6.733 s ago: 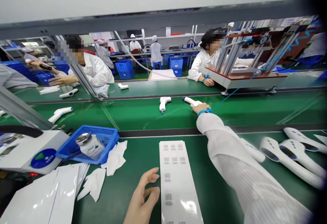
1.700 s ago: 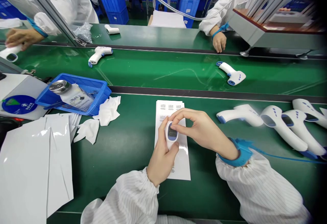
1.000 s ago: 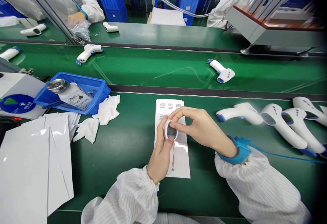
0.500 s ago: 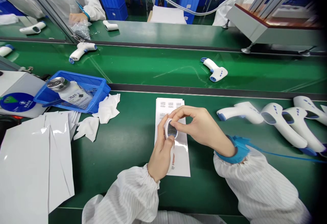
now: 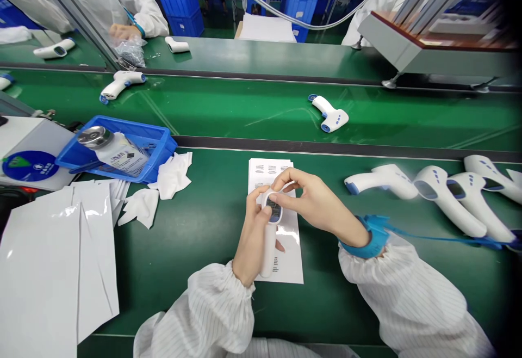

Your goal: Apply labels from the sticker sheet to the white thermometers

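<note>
My left hand (image 5: 249, 237) is wrapped round a white handheld thermometer (image 5: 269, 236) and holds it upright over a white label sheet (image 5: 275, 220) on the green bench. My right hand (image 5: 314, 203) pinches with thumb and fingertips at the thermometer's small dark screen; what it pinches is too small to make out. A blue wrist strap (image 5: 370, 234) with a blue cord sits on my right wrist. Both sleeves are white and striped.
Several white thermometers (image 5: 444, 195) lie at the right. A blue tray (image 5: 157, 139) holds a metal-capped bottle (image 5: 114, 148), with white wipes (image 5: 171, 176) and glossy sheets (image 5: 57, 260) beside it. Two thermometers (image 5: 329, 114) lie on the conveyor belt (image 5: 244, 110). Another person's hand (image 5: 120, 32) is at the far left.
The thermometers on the belt have drifted left. My left hand has tilted the thermometer so more of its handle shows. My right fingers stay pinched at the screen.
</note>
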`<state>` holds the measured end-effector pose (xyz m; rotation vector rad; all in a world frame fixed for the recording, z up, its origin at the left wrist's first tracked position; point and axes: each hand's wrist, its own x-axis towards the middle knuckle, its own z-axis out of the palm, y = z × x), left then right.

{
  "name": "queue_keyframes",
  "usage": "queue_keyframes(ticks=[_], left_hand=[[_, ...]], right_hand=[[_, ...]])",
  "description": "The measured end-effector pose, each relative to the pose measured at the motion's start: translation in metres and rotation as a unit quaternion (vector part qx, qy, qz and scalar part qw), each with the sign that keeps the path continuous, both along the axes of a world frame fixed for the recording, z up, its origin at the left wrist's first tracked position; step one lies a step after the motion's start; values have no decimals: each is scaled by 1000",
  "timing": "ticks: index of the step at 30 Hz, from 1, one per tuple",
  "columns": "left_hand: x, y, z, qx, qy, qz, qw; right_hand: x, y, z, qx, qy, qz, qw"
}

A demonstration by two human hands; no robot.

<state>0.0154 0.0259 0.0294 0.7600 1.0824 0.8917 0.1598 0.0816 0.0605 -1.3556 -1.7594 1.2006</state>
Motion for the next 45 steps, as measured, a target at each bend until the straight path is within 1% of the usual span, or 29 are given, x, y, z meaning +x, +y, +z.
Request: queue_keyframes(ticks=[3,5,7,9,11,14,16,19,21,24,26,27,28,30,31,33,35,37,39,40,41,42,43,44,45], left_hand=[[0,5,6,-9,16,13,1000],[-2,6,11,10,44,23,999],[-5,5,16,48,78,40,995],[-7,4,19,86,103,50,990],[-10,4,19,126,119,53,983],[-11,4,16,181,164,62,968],[-11,3,13,199,193,65,959],[-11,2,11,196,207,63,956],[-10,2,11,187,204,63,959],[-10,2,13,159,165,59,972],[-11,3,17,115,123,55,984],[-12,4,20,84,98,49,990],[-12,5,24,54,72,43,995],[-14,6,31,10,28,25,999],[-14,6,34,4,13,15,1000],[-15,4,39,22,8,-3,1000],[-13,0,41,48,18,-13,999],[-10,-4,42,56,26,-4,998],[-7,-7,41,47,22,6,999],[-6,-8,41,41,17,10,999],[-5,-7,41,38,9,19,999],[-4,-6,40,36,-5,37,999],[-3,-3,39,35,-25,67,997],[-3,0,38,32,-47,101,993],[-3,3,37,26,-70,128,989]], right_hand=[[1,-1,2,-13,18,-7,1000],[3,-2,4,-30,47,-4,998],[4,-3,8,-37,66,-4,997],[4,-6,12,-25,56,-11,998],[1,-10,16,3,40,-20,999],[-4,-18,23,47,39,-23,998],[-7,-25,27,50,37,-15,998],[-10,-32,30,10,17,-14,1000],[-11,-33,30,-21,24,-18,999],[-9,-28,28,-106,111,-7,988],[-6,-23,26,-163,159,-1,974],[-5,-21,25,-165,163,-9,973],[-4,-19,24,-142,152,-25,978],[-5,-18,21,-45,106,-54,992],[-6,-18,20,5,81,-56,995],[-10,-20,19,77,46,-27,996],[-14,-21,18,128,36,-3,991],[-15,-20,17,187,38,-12,982],[-15,-19,15,221,42,-40,974],[-14,-19,13,217,52,-67,972],[-14,-20,11,198,69,-100,973],[-14,-21,7,162,89,-129,974],[-14,-23,4,112,109,-138,978],[-15,-25,0,51,122,-117,984],[-16,-28,-4,-10,125,-68,990]])
